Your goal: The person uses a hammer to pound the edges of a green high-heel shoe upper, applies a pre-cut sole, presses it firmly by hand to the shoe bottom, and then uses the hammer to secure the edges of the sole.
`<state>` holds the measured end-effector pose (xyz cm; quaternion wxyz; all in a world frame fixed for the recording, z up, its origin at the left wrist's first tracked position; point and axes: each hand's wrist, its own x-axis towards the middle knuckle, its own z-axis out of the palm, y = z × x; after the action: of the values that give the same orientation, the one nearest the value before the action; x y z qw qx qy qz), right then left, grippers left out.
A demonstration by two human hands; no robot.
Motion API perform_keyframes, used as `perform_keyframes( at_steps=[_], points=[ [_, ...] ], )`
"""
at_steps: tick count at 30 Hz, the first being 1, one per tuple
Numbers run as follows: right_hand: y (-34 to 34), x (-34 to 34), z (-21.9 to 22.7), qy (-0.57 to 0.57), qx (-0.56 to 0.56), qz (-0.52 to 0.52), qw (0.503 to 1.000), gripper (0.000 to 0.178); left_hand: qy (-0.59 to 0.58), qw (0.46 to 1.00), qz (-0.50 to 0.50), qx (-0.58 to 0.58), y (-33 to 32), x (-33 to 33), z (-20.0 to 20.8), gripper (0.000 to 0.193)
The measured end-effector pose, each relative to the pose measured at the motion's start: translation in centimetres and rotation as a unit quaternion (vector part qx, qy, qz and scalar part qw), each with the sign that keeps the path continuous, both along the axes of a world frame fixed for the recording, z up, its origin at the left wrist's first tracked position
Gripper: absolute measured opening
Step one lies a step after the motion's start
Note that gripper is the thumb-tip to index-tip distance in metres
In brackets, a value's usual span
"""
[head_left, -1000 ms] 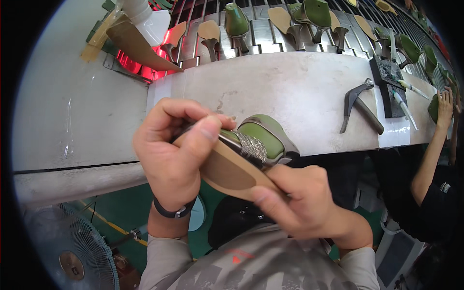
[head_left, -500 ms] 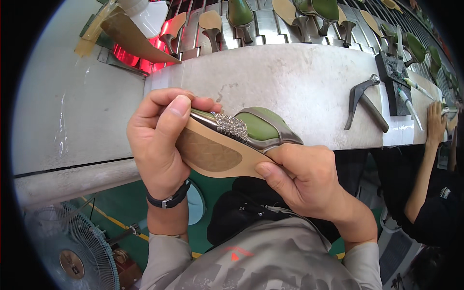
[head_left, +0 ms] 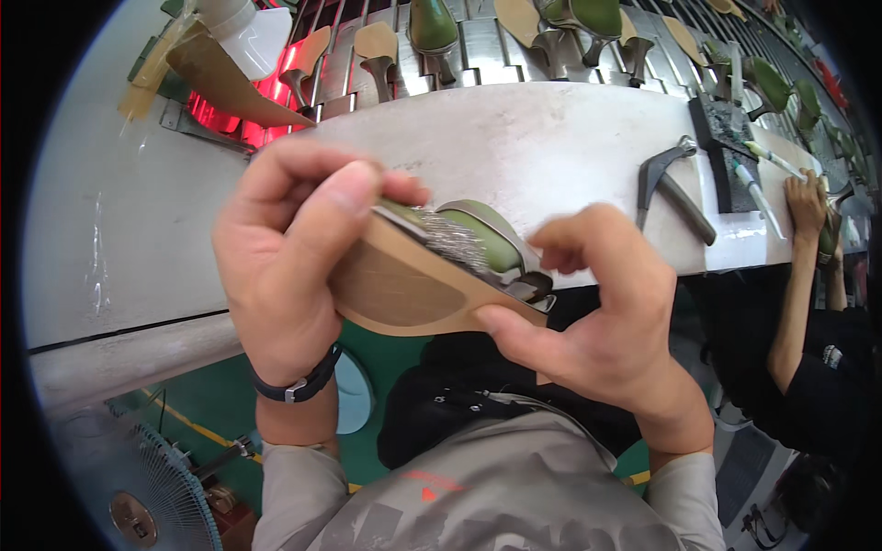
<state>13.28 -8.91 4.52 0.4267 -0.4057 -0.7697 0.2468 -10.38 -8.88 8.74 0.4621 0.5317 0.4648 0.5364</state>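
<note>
A sandal (head_left: 386,280), fitted on a green last (head_left: 487,234), is held tilted over the table's front edge with its tan sole facing me. A glittering silver band crosses the toe, and a dark strap runs round the last. At the toe end my left hand (head_left: 285,239) is closed on it, thumb over the front tip. My right hand (head_left: 606,303) is by the heel end, its thumb against the sole's edge. Its index finger is lifted and bent, apart from the strap. The heel part is mostly hidden behind that hand.
A hammer (head_left: 678,188) lies on the white table (head_left: 514,129) to the right, beside a black block (head_left: 726,156) with brushes (head_left: 758,197). More shoes (head_left: 432,32) stand on the slatted conveyor behind. A co-worker's arm (head_left: 797,285) reaches in at right. A fan (head_left: 147,487) is lower left.
My right hand's fingers have opened and lifted off the strap and last, while its thumb stays at the sole. The sandal is still in my left hand. The whole view has shifted slightly.
</note>
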Motion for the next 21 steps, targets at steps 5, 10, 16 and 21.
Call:
perform_keyframes(
  at_steps=[5, 10, 16, 21],
  points=[
    [1.7, 1.9, 4.6, 0.095, -0.159, 0.096, 0.978, 0.074, -0.033, 0.984, -0.131, 0.119, 2.6, 6.1, 0.5, 0.054],
    [2.3, 7.4, 0.5, 0.347, -0.213, -0.082, 0.91, 0.039, -0.255, 0.949, -0.087, -0.165, 6.7, 4.2, -8.5, 0.066],
    [-5.4, 6.4, -7.8, 0.506, -0.395, -0.062, 0.764, 0.043, -0.182, 0.98, 0.035, -0.067, 5.4, 5.7, -11.6, 0.075],
    [-3.1, 5.1, -5.3, 0.053, -0.203, -0.067, 0.975, 0.053, -0.019, 0.987, -0.139, 0.078, 10.7, 3.9, -10.3, 0.089]
  ],
)
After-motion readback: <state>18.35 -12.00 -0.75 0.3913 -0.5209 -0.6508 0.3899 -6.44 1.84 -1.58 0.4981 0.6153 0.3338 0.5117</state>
